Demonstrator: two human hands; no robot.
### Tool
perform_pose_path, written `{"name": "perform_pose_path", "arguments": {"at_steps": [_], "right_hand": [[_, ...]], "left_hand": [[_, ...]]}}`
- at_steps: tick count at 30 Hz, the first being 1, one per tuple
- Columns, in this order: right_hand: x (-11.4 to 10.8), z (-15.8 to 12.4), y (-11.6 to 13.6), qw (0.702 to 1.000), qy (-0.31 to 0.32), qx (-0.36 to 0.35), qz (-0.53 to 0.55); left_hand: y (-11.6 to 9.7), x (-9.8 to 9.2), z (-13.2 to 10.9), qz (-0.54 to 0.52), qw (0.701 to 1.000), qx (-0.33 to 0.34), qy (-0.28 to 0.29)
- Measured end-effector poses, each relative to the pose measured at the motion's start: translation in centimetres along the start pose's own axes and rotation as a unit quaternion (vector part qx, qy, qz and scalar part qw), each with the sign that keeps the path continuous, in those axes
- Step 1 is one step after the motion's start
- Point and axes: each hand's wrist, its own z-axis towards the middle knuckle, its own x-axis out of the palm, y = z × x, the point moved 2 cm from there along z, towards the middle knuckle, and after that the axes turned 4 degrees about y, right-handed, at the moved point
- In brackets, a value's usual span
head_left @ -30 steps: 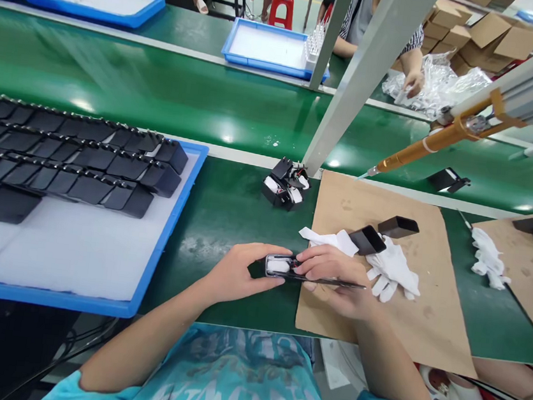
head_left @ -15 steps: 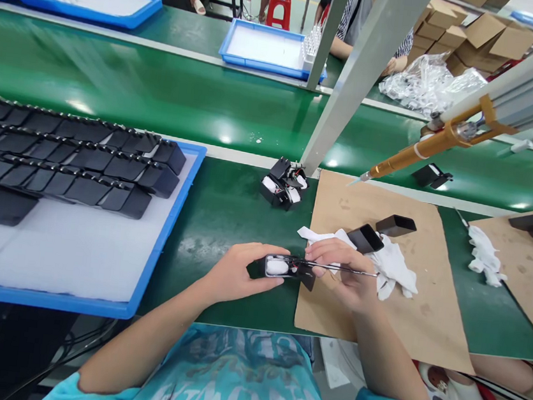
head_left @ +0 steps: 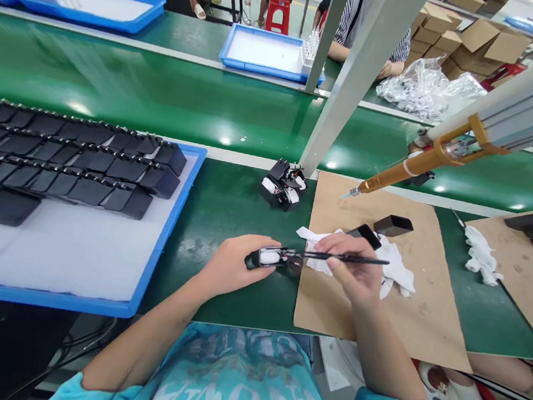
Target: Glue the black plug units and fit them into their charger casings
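My left hand (head_left: pixel 235 262) is closed around a small black plastic housing (head_left: pixel 250 260), whose open end shows a white block (head_left: pixel 268 256) and some small parts. My right hand (head_left: pixel 353 264) pinches a pair of long black tweezers (head_left: pixel 360 259), held level with the tips pointing left into the housing's opening. What exactly the tips touch is too small to make out. Beyond my hands, a little cluster of similar black housings (head_left: pixel 279 171) with white blocks and wires sits on the green bench. Behind my right hand lie white gloves (head_left: pixel 396 266) and two black empty-looking cases (head_left: pixel 393 225).
Rows of black units fill much of a blue tray (head_left: pixel 165 240) at left. Brown cardboard (head_left: pixel 377 328) covers the bench at right, with an orange-bodied dispenser (head_left: pixel 395 170) slanting above it. A grey post (head_left: pixel 339 105) rises by the green conveyor belt (head_left: pixel 163 95). A co-worker (head_left: pixel 354 24) sits across.
My left hand and the housing have shifted slightly left. The tweezers have tilted and slid a little right, with my right hand turned around them. The camera view has moved slightly.
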Motion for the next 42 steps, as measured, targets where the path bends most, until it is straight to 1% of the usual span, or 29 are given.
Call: {"name": "perform_pose_path", "arguments": {"at_steps": [1,2,3,4,5,6,8,10,11,12,13,14,16,17,18,19,20,21,22,23,25,27,28,30,32,35,38,40,42], "right_hand": [[-0.3,0.0,-0.3,0.999,-0.039,0.021,-0.004],[-0.4,-0.1,-0.7,0.997,-0.064,0.038,-0.027],[-0.5,0.0,-1.0,0.994,-0.066,0.047,-0.068],[-0.5,0.1,-1.3,0.990,-0.048,0.049,-0.126],[-0.4,0.1,-1.6,0.980,-0.016,0.045,-0.195],[-0.3,0.2,-1.9,0.962,0.024,0.041,-0.270],[-0.2,0.3,-2.6,0.908,0.103,0.040,-0.404],[-0.3,0.2,-3.2,0.856,0.161,0.052,-0.488],[-0.4,0.2,-3.4,0.839,0.179,0.057,-0.510],[-0.5,0.3,-3.4,0.832,0.186,0.059,-0.520],[-0.4,0.3,-3.3,0.836,0.180,0.056,-0.515],[-0.1,0.4,-3.0,0.852,0.163,0.054,-0.495],[1.0,0.7,-2.2,0.901,0.139,0.066,-0.405],[1.9,0.8,-1.9,0.922,0.139,0.084,-0.351],[2.8,1.0,-1.6,0.934,0.147,0.107,-0.308],[3.8,1.0,-1.5,0.937,0.158,0.130,-0.284],[4.6,1.1,-1.3,0.934,0.168,0.147,-0.280],[5.3,1.3,-1.3,0.929,0.174,0.152,-0.290],[5.9,1.4,-1.2,0.925,0.180,0.141,-0.305],[6.2,1.6,-1.1,0.922,0.193,0.117,-0.316],[6.5,1.9,-0.8,0.913,0.240,0.051,-0.325],[6.6,2.1,-0.4,0.896,0.290,-0.009,-0.335],[6.6,2.1,-0.2,0.887,0.307,-0.030,-0.344],[6.7,2.1,0.1,0.876,0.317,-0.062,-0.358],[6.9,1.9,0.3,0.877,0.313,-0.090,-0.353],[7.2,1.5,0.4,0.898,0.297,-0.107,-0.306],[7.5,0.9,0.2,0.930,0.259,-0.056,-0.255],[7.7,0.5,0.1,0.949,0.210,-0.003,-0.234],[8.0,0.1,-0.1,0.964,0.156,0.034,-0.214]], "left_hand": [[0.2,-0.2,-0.1,0.023,1.000,-0.013,-0.002],[0.3,-0.3,-0.3,0.047,0.998,-0.030,-0.004],[0.5,-0.4,-0.6,0.070,0.996,-0.049,-0.008],[0.6,-0.6,-0.9,0.089,0.994,-0.067,-0.014],[0.8,-0.6,-1.3,0.102,0.991,-0.082,-0.022],[0.9,-0.7,-1.8,0.109,0.989,-0.095,-0.029],[1.1,-0.7,-2.5,0.102,0.988,-0.111,-0.030],[1.3,-0.5,-3.0,0.084,0.990,-0.112,-0.006],[1.4,-0.4,-3.1,0.078,0.991,-0.108,0.007],[1.4,-0.2,-3.1,0.075,0.992,-0.100,0.013],[1.5,-0.1,-3.0,0.074,0.993,-0.091,0.010],[1.5,0.1,-3.0,0.076,0.994,-0.083,-0.003],[1.6,0.5,-3.0,0.084,0.993,-0.067,-0.042],[1.7,0.7,-3.0,0.091,0.992,-0.058,-0.059],[1.7,0.9,-3.1,0.098,0.991,-0.049,-0.071],[1.8,1.1,-3.1,0.104,0.991,-0.041,-0.078],[1.9,1.2,-3.2,0.107,0.990,-0.034,-0.080],[1.9,1.3,-3.3,0.106,0.991,-0.029,-0.081],[2.0,1.4,-3.4,0.102,0.991,-0.027,-0.079],[2.1,1.4,-3.5,0.097,0.992,-0.026,-0.075],[2.2,1.4,-3.6,0.089,0.994,-0.029,-0.062],[2.3,1.4,-3.6,0.085,0.995,-0.036,-0.049],[2.3,1.4,-3.6,0.084,0.995,-0.038,-0.044],[2.2,1.3,-3.6,0.081,0.995,-0.040,-0.041],[2.2,1.3,-3.6,0.075,0.995,-0.040,-0.049],[2.4,1.2,-3.6,0.053,0.996,-0.037,-0.053],[2.4,1.2,-3.6,0.046,0.998,-0.026,-0.035],[2.3,1.4,-3.6,0.051,0.998,-0.007,-0.020],[2.1,1.5,-3.6,0.061,0.998,0.014,-0.013]]}}
